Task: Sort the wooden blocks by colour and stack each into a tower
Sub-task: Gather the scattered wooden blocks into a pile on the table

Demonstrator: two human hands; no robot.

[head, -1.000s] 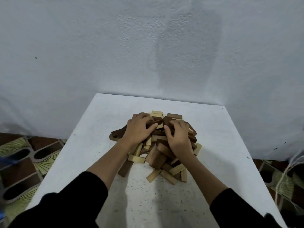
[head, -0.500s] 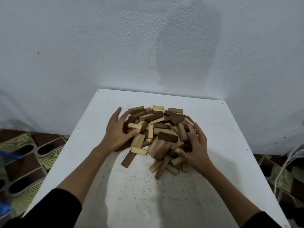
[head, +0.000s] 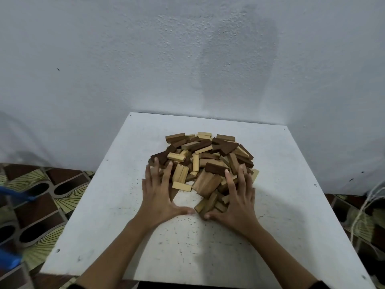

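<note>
The wooden blocks (head: pixel 205 163), dark and pale mixed in one loose heap, are found toward the far edge of the white surface (head: pixel 108 215), with none yet sorted or stacked. The left hand (head: pixel 159 197) and right hand (head: pixel 237 201) are laid flat against the heap's near side, each grip spread wide and nothing held. If the heap is pushed too hard, blocks could be sent over the far edge, and dark and pale pieces could be buried together.

Brown and pale wood on a white, speckled table

The wooden blocks (head: pixel 205 161) were mixed dark brown, mid brown and pale yellow. The table (head: pixel 187 247) was white with dark flecks, the wall (head: pixel 187 59) bluish white. The floor tiles (head: pixel 35 203) showed brown ovals and yellow-green fan stripes.
</note>
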